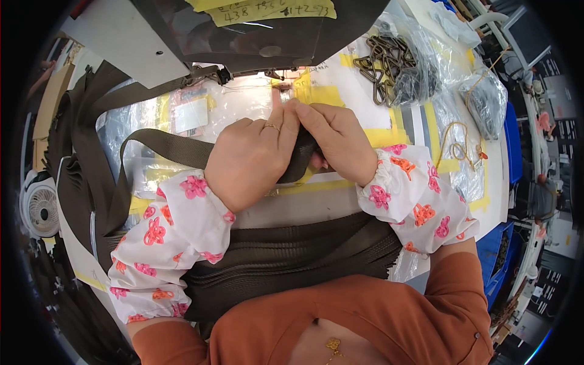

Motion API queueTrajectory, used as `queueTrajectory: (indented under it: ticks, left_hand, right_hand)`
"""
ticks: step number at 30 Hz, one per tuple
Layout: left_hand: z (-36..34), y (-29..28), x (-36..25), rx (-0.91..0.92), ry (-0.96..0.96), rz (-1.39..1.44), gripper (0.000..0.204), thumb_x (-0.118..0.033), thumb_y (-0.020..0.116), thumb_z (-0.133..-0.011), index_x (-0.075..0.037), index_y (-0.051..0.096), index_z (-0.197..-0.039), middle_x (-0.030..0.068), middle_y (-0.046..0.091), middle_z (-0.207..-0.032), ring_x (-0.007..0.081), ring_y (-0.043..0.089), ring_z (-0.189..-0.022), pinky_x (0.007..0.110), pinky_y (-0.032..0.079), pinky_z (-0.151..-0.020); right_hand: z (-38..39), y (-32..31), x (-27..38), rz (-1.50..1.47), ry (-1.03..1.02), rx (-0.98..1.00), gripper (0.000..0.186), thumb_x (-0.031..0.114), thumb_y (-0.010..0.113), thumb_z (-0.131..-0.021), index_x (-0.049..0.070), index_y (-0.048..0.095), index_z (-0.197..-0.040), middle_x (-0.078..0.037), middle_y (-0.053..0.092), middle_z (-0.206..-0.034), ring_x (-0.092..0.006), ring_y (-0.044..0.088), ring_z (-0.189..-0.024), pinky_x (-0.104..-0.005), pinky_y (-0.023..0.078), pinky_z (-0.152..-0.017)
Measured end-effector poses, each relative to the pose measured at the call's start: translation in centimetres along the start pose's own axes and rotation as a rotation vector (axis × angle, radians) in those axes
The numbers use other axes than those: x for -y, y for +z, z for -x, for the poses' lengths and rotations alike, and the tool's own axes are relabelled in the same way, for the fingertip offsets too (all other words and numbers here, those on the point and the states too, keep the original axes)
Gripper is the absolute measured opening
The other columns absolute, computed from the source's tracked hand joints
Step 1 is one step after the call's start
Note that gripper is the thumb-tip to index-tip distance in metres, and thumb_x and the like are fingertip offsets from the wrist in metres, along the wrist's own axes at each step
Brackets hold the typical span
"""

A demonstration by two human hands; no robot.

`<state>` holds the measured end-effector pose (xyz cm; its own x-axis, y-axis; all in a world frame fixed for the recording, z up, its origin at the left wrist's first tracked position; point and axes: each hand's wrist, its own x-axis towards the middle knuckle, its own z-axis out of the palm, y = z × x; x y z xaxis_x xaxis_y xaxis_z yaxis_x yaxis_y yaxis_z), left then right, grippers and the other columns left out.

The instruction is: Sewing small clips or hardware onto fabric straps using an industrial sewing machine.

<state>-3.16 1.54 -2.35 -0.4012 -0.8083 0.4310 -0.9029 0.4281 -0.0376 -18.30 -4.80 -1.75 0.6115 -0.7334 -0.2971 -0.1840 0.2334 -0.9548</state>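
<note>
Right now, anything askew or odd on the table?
Nothing plainly damaged; just untidy. A yellowish cord curls loosely on the right of the table, and triangular metal rings lie in a jumbled heap farther back.

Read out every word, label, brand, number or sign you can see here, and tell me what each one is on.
Yellow note on the dark machine: handwritten figures and signs in dark ink, partly legible; I won't copy them out.
White surface below the machine: small dark marks, too small to read.
Far right of the view: too blurred to read.
</note>
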Motion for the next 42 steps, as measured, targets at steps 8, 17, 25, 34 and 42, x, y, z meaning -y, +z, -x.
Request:
queueTrajectory:
  ticks: [8,17,25,34,42]
  left_hand:
    - [-0.2,0.3,2.6,0.208,-0.576,1.199,0.025,-0.023,0.055,-0.089,0.001,0.057,-0.081,0.0052,0.054,-0.058,0.0102,0.049,-0.052,0.026,0.037,-0.049]
    - [-0.4,-0.6,3.5,0.478,-0.527,1.354,0.020,-0.020,0.053,-0.091,-0.001,0.055,-0.088,-0.0022,0.052,-0.071,0.0044,0.046,-0.067,0.020,0.040,-0.061]
    - [-0.3,-0.6,3.4,0.425,-0.559,1.318,0.020,-0.019,0.052,-0.091,-0.001,0.056,-0.087,-0.0015,0.053,-0.072,0.0043,0.047,-0.067,0.020,0.040,-0.061]
    - [-1.1,-1.8,1.3,-0.163,-0.211,0.873,0.010,-0.012,0.060,-0.081,-0.003,0.059,-0.086,0.0048,0.057,-0.070,0.0135,0.053,-0.061,0.027,0.044,-0.056]
    - [2.2,1.9,1.7,0.070,-0.298,0.408,0.024,-0.005,0.067,-0.072,-0.004,0.063,-0.096,0.0097,0.063,-0.081,0.0269,0.061,-0.070,0.033,0.047,-0.063]
  right_hand:
    - [0.2,0.2,-0.9,0.194,-0.228,-0.123,0.024,0.017,0.046,-0.092,-0.003,0.050,-0.078,-0.013,0.051,-0.052,-0.0208,0.052,-0.039,-0.0304,0.040,-0.041]
    - [0.0,-0.1,-1.5,0.412,-0.515,-0.053,0.021,0.014,0.048,-0.090,-0.002,0.049,-0.077,-0.017,0.051,-0.055,-0.0300,0.052,-0.045,-0.0352,0.039,-0.045]
    - [-0.3,-1.0,-1.0,0.304,-0.420,0.049,0.023,0.016,0.047,-0.091,-0.002,0.052,-0.078,-0.012,0.053,-0.057,-0.0192,0.055,-0.048,-0.0308,0.041,-0.046]
    - [-1.6,-1.7,-0.3,0.021,-0.152,0.103,0.026,0.019,0.045,-0.092,-0.003,0.057,-0.086,-0.008,0.059,-0.064,-0.0130,0.056,-0.044,-0.0226,0.044,-0.041]
    - [-1.6,-2.1,1.3,-0.444,0.234,0.197,0.028,0.019,0.039,-0.093,-0.004,0.055,-0.093,-0.011,0.058,-0.062,-0.0140,0.051,-0.036,-0.0226,0.040,-0.031]
